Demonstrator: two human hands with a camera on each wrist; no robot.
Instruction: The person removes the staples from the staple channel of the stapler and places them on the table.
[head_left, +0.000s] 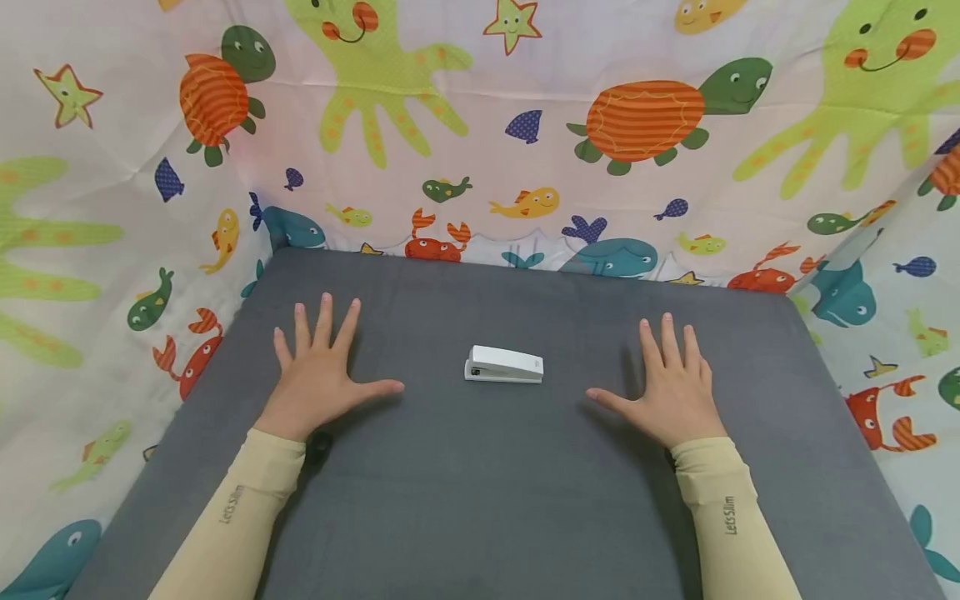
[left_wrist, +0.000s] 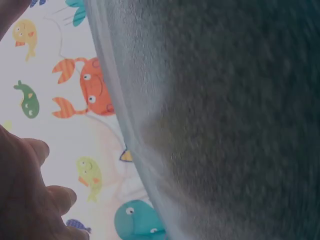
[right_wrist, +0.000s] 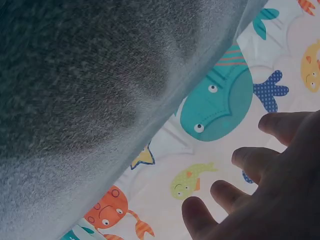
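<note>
A white stapler lies on the grey table surface, roughly midway between the two hands. To its left, my left hand is spread with the fingers straight and the thumb pointing toward the stapler. My right hand is spread in the same way on the stapler's other side, its thumb also pointing inward. Both hands are apart from the stapler and hold nothing. In the left wrist view, part of the left hand shows at the lower left. Fingers of the right hand appear in the right wrist view.
Behind the table hangs a white curtain printed with sea animals; similar cloth lines the left and right sides. The table's far edge meets the back cloth. A small dark object shows beneath the left wrist.
</note>
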